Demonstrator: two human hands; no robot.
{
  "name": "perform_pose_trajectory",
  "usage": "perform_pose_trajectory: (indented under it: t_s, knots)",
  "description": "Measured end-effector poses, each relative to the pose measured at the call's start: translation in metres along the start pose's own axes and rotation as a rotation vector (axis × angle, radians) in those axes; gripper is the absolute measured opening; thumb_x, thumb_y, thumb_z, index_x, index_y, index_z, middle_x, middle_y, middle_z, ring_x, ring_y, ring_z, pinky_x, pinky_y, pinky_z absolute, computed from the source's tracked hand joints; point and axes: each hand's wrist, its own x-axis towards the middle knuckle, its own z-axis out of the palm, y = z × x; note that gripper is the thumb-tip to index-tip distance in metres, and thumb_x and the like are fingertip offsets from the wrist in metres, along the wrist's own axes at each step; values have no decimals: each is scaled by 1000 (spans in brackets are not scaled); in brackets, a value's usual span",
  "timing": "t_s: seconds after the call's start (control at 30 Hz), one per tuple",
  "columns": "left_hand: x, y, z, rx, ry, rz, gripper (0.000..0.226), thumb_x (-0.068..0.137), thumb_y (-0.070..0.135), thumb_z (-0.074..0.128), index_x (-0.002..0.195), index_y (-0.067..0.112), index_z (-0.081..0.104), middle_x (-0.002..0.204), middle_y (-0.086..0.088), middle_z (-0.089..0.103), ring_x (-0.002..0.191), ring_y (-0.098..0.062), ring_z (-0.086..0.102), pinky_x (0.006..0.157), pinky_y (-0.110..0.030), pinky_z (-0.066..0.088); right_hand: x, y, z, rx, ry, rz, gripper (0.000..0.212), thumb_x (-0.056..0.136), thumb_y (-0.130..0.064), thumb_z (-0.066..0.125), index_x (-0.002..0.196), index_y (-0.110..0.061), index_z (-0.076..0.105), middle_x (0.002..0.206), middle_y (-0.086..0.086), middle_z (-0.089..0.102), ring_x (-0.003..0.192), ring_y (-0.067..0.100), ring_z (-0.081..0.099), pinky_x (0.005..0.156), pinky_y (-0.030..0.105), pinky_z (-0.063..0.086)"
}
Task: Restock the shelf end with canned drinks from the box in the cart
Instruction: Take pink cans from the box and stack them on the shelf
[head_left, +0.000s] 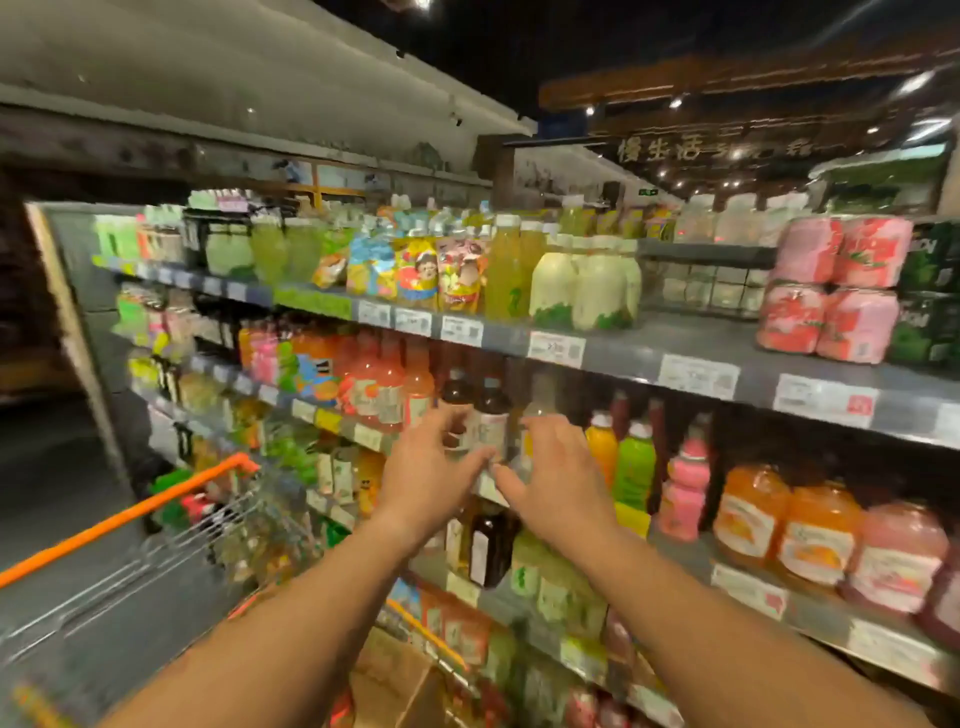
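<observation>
Both hands are raised to the second shelf: the left hand (431, 467) and right hand (558, 480) are held with fingers spread loosely, nothing visibly gripped. Dark bottles (491, 415) stand just beyond the fingertips and should be squared gently. The box (395, 680) lies below the forearms, cut off; its cans cannot be made out. The cart (171, 530) is blurred.

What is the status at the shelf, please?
Both hands, left and right, open, reaching toward dark bottles. No can held. Box low in cart. Nothing blocking.
</observation>
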Motion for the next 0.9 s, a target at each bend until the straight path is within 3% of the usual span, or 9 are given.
perform_pose_trajectory:
  t_s: [0.07,0.2,0.37,0.53,0.73,0.9]
  knots:
    - [-44,-52,-30,100,-18,-127,44,78,34,81,118,19,67,99,7,65,91,-12,64,76,-15,44,-29,-27,45,52,-113,7,55,81,-49,67,122,-15,53,120,6,52,116,29,47,98,40,41]
    - [-116,-122,-81,262,-27,-355,55,80,39,79,126,15,63,113,-3,67,104,-20,63,90,-32,50,-85,-79,117,136,-295,-6,63,81,-53,65,130,-17,48,123,4,51,117,27,46,95,38,40]
    - [-179,-169,-108,300,-5,-546,51,77,37,79,122,17,65,105,1,65,96,-20,63,82,-30,50,-142,-117,180,186,-516,-57,61,86,-53,61,132,-16,45,128,5,48,125,29,41,100,40,39]
    - [-216,-216,-94,293,-13,-698,48,77,36,76,119,16,67,111,-2,70,104,-23,65,88,-34,52,-165,-122,224,173,-646,-91,53,86,-50,60,125,-16,48,123,6,51,117,27,45,97,38,40]
    - [-223,-274,-56,210,13,-847,38,67,37,77,103,28,69,95,5,72,87,-16,67,70,-23,45,-155,-91,291,126,-804,-89,55,83,-49,64,123,-16,49,118,6,52,113,27,47,93,36,42]
    - [-200,-331,-16,249,-24,-1013,33,75,27,73,107,23,67,103,-4,72,98,-27,65,79,-27,47,-138,-62,373,144,-992,-127,50,84,-41,56,125,-13,50,119,8,52,112,28,48,96,37,41]
